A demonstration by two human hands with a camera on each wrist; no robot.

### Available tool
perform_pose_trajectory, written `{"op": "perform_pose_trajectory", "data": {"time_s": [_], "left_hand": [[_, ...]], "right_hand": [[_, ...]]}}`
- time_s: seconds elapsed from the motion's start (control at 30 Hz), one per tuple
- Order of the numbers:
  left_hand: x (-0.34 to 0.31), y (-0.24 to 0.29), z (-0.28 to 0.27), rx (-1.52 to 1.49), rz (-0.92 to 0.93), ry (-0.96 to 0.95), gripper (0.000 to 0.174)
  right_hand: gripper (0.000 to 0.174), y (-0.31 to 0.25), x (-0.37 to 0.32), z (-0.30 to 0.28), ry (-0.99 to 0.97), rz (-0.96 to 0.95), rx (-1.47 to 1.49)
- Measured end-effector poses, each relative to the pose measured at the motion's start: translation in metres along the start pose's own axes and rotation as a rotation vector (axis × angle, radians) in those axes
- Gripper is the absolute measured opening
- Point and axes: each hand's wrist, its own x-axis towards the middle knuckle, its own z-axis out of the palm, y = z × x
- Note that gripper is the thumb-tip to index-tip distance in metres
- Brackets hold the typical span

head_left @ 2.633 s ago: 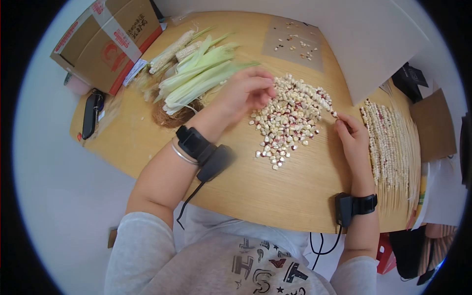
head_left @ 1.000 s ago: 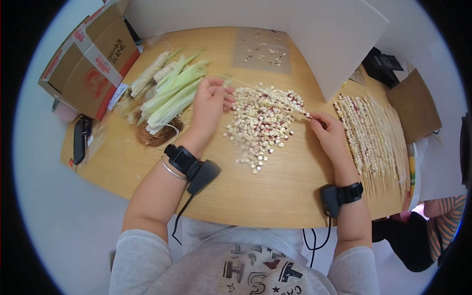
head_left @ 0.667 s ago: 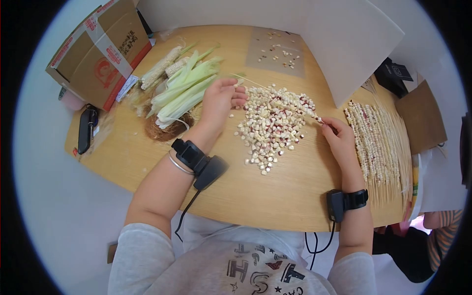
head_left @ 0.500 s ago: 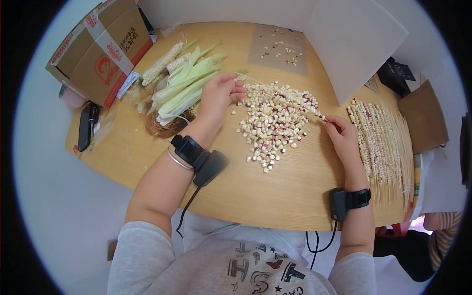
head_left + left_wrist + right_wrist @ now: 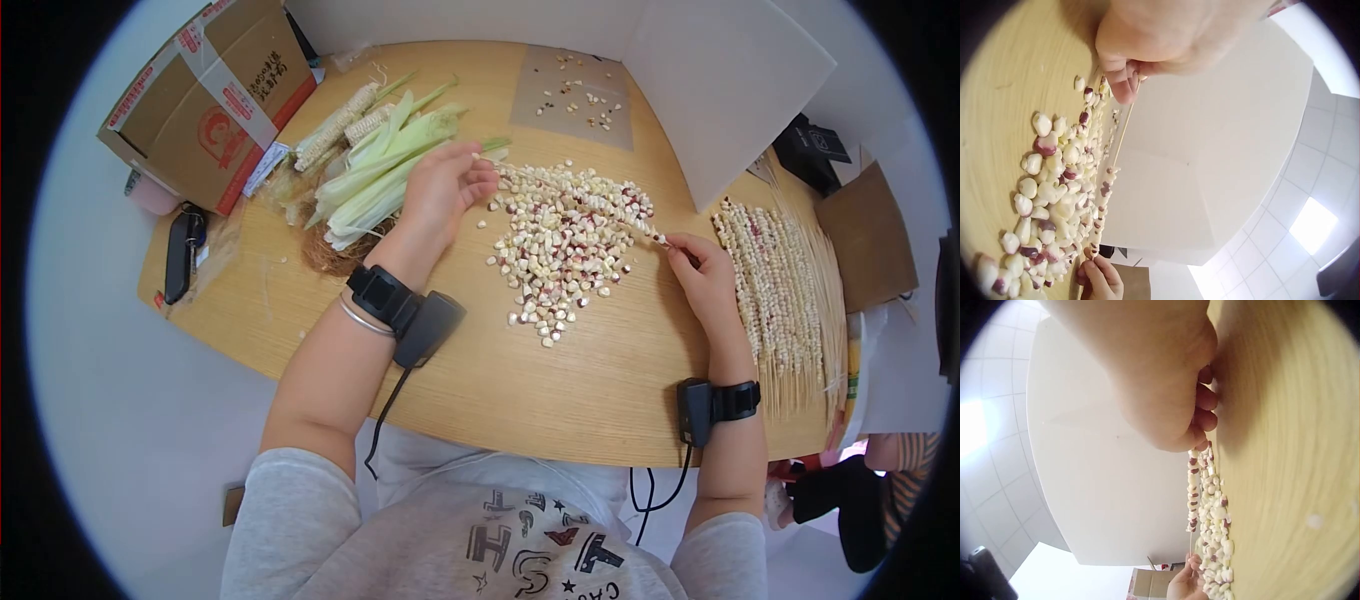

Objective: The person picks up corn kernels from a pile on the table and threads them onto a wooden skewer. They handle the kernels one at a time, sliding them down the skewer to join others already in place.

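Note:
A thin stick strung with pale and dark red kernels (image 5: pixel 1104 194) runs between my hands above a heap of loose corn kernels (image 5: pixel 560 250). My right hand (image 5: pixel 705 280) pinches its near end between thumb and fingers, beside the strung part. At the bare far end, the thumb and fingertips of my left hand (image 5: pixel 445 195) pinch a small kernel (image 5: pixel 1142 77) against the stick tip. The left wrist view shows bare stick (image 5: pixel 1124 134) between that hand and the strung kernels. In the right wrist view, my right hand (image 5: pixel 1160 381) covers its own grip.
Husks (image 5: pixel 385 180) and cobs (image 5: pixel 340 125) lie left, near a cardboard box (image 5: pixel 215 105). Scattered kernels rest on a grey sheet (image 5: pixel 570 100) at the back. Strung sticks (image 5: pixel 775 290) line the right side, by a brown board (image 5: pixel 868 238). A white panel (image 5: pixel 730 90) stands behind.
My left hand has moved from above the heap to the stick's bare left end, and its fingers have come together there. My right hand keeps its pinch on the other end.

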Motion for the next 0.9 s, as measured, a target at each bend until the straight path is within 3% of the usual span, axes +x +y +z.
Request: {"op": "perform_pose_trajectory", "data": {"time_s": [0.9], "left_hand": [[-0.0011, 0.0015, -0.0006, 0.072, 0.019, 0.009, 0.021]], "right_hand": [[0.020, 0.0011, -0.0001, 0.0009, -0.028, 0.027, 0.041]]}}
